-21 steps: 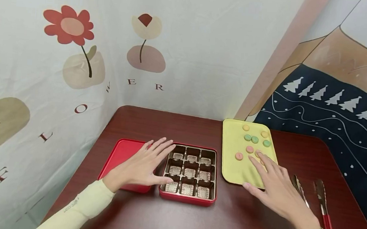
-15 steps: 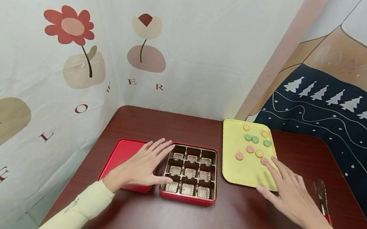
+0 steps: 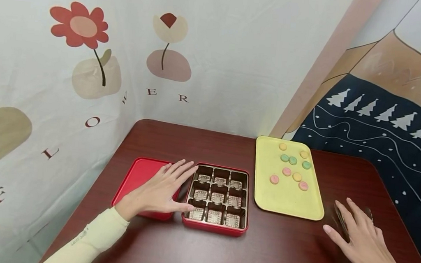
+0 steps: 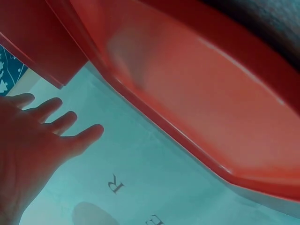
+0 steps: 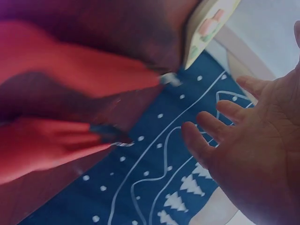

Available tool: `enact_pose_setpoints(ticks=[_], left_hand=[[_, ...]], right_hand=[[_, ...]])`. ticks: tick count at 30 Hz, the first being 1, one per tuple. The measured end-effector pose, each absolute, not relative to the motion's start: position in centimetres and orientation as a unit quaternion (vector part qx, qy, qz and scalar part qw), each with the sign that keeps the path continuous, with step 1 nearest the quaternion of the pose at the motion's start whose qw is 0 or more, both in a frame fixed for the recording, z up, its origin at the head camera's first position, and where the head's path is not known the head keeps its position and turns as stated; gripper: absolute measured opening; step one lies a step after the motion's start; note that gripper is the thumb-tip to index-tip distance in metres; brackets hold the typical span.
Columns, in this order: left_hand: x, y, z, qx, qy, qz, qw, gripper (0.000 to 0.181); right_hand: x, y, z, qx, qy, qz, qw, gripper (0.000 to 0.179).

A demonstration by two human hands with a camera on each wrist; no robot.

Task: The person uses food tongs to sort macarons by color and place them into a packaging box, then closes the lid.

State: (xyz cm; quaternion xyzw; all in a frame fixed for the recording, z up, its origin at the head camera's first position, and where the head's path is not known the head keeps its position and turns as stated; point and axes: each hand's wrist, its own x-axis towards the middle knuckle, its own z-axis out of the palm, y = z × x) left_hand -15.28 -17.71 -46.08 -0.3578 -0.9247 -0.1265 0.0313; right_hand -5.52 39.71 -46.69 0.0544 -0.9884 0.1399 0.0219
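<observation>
The lid (image 3: pixel 142 175) looks smooth and glossy, the insert (image 3: pixel 217 197) shiny plastic, the tabletop (image 3: pixel 193 250) polished wood.

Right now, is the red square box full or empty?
The box is empty: all nine brown compartments show bare patterned floors; small pastel discs lie on the rectangular yellow tray.

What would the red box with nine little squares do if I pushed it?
The red box would probably slide rather than tip, since it sits low and wide on the table. It may feel light, because all nine squares of its brown insert look empty. Its shiny sides might be a little slippery.
</observation>
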Motion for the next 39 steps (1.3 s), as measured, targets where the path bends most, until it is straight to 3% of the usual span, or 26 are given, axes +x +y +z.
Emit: enact_pose_setpoints(ticks=[7, 12, 21, 26, 30, 39], left_hand=[[-15.2, -17.9, -46.5, -0.362, -0.923, -0.133, 0.02, 0.117], [-15.3, -18.0, -46.8, -0.364, -0.921, -0.138, 0.011, 0.119], [-15.5, -18.3, -46.8, -0.36, -0.922, -0.143, -0.016, 0.129], [-15.8, -18.3, -46.9, -0.364, -0.92, -0.145, -0.014, 0.133], [-15.9, -18.3, -46.9, -0.359, -0.922, -0.145, -0.024, 0.135], [-16.0, -18.5, -46.8, -0.355, -0.922, -0.148, -0.039, 0.136]], right_hand=[[-5.0, 41.8, -47.5, 0.018, -0.991, 0.135, -0.013, 0.092], [-4.7, 42.7, -48.5, -0.012, -0.991, 0.126, -0.047, 0.106], [-3.7, 43.1, -50.1, -0.075, -0.993, 0.094, 0.017, 0.125], [-3.0, 43.5, -50.4, -0.125, -0.99, 0.068, -0.009, 0.132], [-2.6, 44.0, -50.6, -0.152, -0.986, 0.066, -0.033, 0.128], [-2.3, 44.5, -50.5, -0.228, -0.961, 0.058, -0.143, 0.102]])
